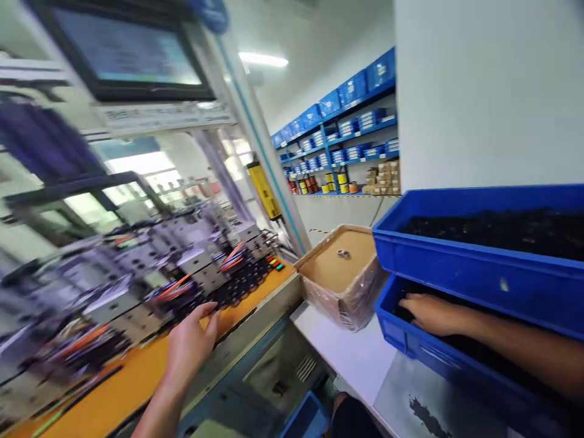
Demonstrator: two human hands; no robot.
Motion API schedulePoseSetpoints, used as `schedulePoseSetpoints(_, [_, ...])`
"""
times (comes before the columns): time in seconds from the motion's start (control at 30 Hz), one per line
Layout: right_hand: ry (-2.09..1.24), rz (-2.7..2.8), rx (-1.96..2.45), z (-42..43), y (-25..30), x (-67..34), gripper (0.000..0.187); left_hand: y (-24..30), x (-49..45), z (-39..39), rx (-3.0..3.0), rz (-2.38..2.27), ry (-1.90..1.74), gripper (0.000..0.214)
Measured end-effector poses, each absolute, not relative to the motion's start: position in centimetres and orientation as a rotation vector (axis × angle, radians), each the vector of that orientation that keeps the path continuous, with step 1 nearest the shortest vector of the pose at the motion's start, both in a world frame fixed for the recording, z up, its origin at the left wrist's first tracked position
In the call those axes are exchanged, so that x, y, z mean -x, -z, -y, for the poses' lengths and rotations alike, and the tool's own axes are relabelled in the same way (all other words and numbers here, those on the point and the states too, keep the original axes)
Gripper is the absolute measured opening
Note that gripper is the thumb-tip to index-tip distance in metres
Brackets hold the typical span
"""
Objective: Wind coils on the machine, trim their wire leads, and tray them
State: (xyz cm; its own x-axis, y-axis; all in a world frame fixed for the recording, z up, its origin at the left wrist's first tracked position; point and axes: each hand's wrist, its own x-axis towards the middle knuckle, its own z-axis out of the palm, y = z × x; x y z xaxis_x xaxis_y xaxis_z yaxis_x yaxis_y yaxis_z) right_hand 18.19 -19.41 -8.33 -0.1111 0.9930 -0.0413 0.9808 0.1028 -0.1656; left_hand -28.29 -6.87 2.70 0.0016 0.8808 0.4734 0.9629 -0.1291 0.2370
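Note:
My left hand (191, 340) reaches over the orange ledge (150, 359) of the machine. Its thumb and forefinger are apart with nothing seen between them; the other fingers are mostly hidden. Just beyond the fingertips runs a row of black round parts (244, 283). On the right, my right hand (431, 313) dips into the lower blue bin (392, 331), among dark contents. Its fingers bend downward and their tips are hidden, so whether they grip a part does not show. Above that forearm rests the upper blue bin (456, 255), holding many small black pieces (502, 231).
A cardboard box (319, 261) with small metal pieces (344, 253) on its top stands between machine and bins. Fixture blocks (210, 277) with orange tubes line the machine under a monitor (128, 48). Coloured buttons (275, 263) sit at the ledge's far end. Shelves (337, 149) stand behind.

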Motion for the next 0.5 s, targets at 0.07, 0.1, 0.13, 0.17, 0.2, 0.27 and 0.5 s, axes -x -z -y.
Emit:
schedulePoseSetpoints(0.07, [-0.377, 2.275, 2.121, 19.1, 8.7, -17.7, 0.017, -3.5, 25.0, 6.1, 2.214, 1.81, 0.79, 0.034])
schedulePoseSetpoints(0.1, [-0.428, 2.279, 2.156, 19.0, 8.7, -17.5, 0.018, -3.7, 23.0, 5.7, 2.281, 1.73, 0.788, 0.035])
schedulePoseSetpoints(0.13, [-0.468, 2.287, 2.188, 19.0, 8.6, -17.2, 0.019, -3.7, 20.8, 5.2, 2.35, 1.653, 0.785, 0.035])
schedulePoseSetpoints(0.17, [-0.503, 2.302, 2.215, 19.0, 8.3, -17.1, 0.019, -3.5, 18.4, 4.6, 2.42, 1.581, 0.778, 0.034])
schedulePoseSetpoints(0.2, [-0.539, 2.322, 2.233, 19.1, 8.0, -17.0, 0.019, -3.2, 16.1, 4.0, 2.491, 1.516, 0.766, 0.033])
schedulePoseSetpoints(0.27, [-0.612, 2.371, 2.248, 19.4, 7.3, -17.1, 0.019, -2.3, 11.5, 2.5, 2.637, 1.41, 0.721, 0.031])
schedulePoseSetpoints(0.5, [-0.708, 2.397, 2.203, 20.2, 6.0, -17.7, 0.004, 1.7, 0.6, -3.1, 2.981, 1.193, 0.505, 0.036])
